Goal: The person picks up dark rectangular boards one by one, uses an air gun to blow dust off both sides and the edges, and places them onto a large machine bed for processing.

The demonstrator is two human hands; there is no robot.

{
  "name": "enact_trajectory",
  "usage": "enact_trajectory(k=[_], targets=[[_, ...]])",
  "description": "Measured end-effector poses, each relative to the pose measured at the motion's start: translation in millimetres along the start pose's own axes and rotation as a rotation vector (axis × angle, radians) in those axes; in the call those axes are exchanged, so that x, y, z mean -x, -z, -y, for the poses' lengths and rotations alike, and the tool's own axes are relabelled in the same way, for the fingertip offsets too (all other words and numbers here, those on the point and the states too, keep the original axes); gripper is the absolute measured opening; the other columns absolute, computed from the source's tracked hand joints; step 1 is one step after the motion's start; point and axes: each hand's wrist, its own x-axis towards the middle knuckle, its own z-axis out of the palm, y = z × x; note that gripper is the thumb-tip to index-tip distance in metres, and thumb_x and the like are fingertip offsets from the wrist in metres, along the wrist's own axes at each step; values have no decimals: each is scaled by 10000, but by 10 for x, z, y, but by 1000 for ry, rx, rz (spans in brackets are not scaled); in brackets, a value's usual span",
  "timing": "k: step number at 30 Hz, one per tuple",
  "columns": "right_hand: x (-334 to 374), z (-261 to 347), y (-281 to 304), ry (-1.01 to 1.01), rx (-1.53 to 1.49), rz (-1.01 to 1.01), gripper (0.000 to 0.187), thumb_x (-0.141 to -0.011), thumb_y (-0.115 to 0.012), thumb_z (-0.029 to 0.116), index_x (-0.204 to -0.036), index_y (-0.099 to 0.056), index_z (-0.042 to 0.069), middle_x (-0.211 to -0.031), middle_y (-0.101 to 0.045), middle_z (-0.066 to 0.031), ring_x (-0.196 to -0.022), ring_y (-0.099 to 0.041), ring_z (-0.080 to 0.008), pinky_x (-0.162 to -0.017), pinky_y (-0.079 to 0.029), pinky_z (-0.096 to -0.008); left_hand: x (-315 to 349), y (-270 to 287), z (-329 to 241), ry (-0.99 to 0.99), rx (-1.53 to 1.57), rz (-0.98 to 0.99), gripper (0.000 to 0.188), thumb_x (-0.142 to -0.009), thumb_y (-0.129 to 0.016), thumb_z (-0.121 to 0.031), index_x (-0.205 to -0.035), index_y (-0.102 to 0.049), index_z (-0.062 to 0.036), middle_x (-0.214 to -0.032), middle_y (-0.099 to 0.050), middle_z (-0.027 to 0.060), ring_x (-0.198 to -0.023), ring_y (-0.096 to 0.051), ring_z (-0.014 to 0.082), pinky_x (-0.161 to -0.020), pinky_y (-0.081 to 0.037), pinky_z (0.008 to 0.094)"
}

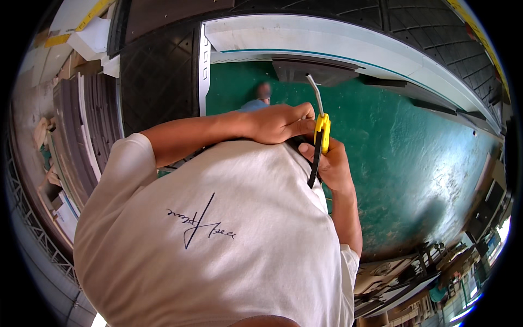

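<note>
A yellow-and-black tool with a thin bent metal tube, looking like an air blow gun [322, 129], stands upright in front of my waist at the right. My right hand [333, 164] is closed around its lower part, with the thumb on the left side. The black lower piece hangs down against my shirt. My left hand [278, 123] is closed beside the yellow body, its thumb and fingers curled toward it. Something dark shows just under the left fingers, mostly hidden. The bent tube points up and away, beyond both hands.
Ahead runs a long white-edged frame [305, 41] with dark panels. A dark patterned panel [158, 82] stands at the left, near stacked brown boards [98, 120]. Green floor [392, 163] spreads to the right. More boards [403, 278] lie at the lower right.
</note>
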Motion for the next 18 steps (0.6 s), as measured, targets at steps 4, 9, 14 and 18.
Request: enact_trajectory(k=[4, 9, 14, 18], targets=[[14, 85, -74, 122, -150, -17, 423, -919, -820, 229, -1170, -610, -39, -900, -653, 6, -802, -570, -51, -704, -475, -205, -77, -107, 61, -30, 44, -34, 464, -1113, -346, -522, -1172, -439, -71, -894, -652, 180, -849, -646, 334, -795, -473, 447], [-148, -120, 77, 37, -169, 90, 404, -932, -805, 206, -1190, -566, 7, -833, -613, 44, -716, -548, -43, -631, -466, -198, -152, -168, 218, 39, 115, 7, 367, -1120, -392, -448, -1225, -449, -101, -965, -664, 164, -928, -667, 302, -823, -489, 429], [-263, -224, 359, 58, 270, -32, 201, -1013, -646, 155, -1141, -623, 2, -892, -709, -43, -645, -617, -103, -534, -489, -255, 36, 120, 129, 67, -27, 144, 430, -1037, -635, -365, -1345, -536, -82, -1062, -732, 108, -939, -694, 225, -846, -532, 371], [-222, -370, 771, 60, 209, -369, 190, -998, -574, 84, -1137, -662, -12, -1000, -748, -92, -692, -646, -119, -573, -505, -251, 292, 515, 516, 138, 286, -59, 402, -1022, -668, -353, -1265, -621, -37, -1068, -728, 80, -940, -692, 153, -811, -554, 334]])
